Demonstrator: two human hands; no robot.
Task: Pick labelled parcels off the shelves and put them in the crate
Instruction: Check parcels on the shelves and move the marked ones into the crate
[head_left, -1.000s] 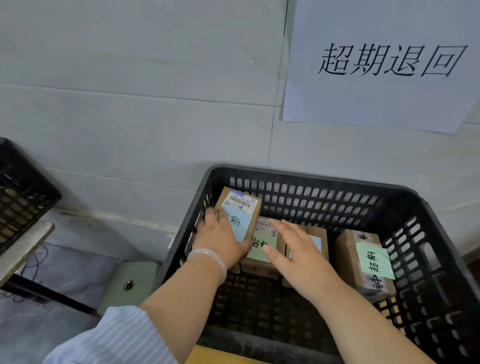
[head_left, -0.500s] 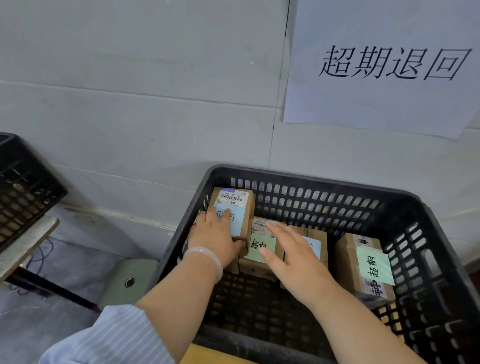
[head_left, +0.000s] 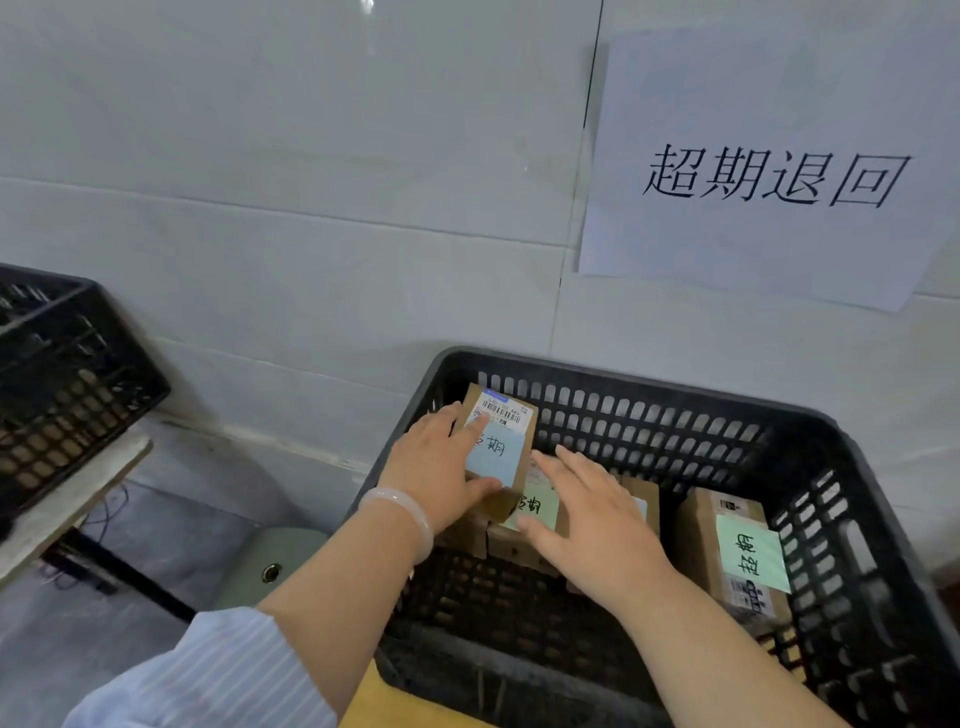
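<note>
The left hand (head_left: 431, 483) grips the parcel with the blue note (head_left: 501, 441), propped at a tilt in the far-left corner of the crate (head_left: 649, 384). The right hand (head_left: 592, 519) lies flat, fingers straight, over the parcel with the green note (head_left: 535, 512). Let go at that tilt, the gripped parcel could slide or tip face-down — hiding its label.

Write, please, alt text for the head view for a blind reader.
A person's left hand grips a blue-labelled parcel at the back left of a black crate; the open right hand lies flat over the parcels beside it. A green-labelled parcel sits further right.
</note>
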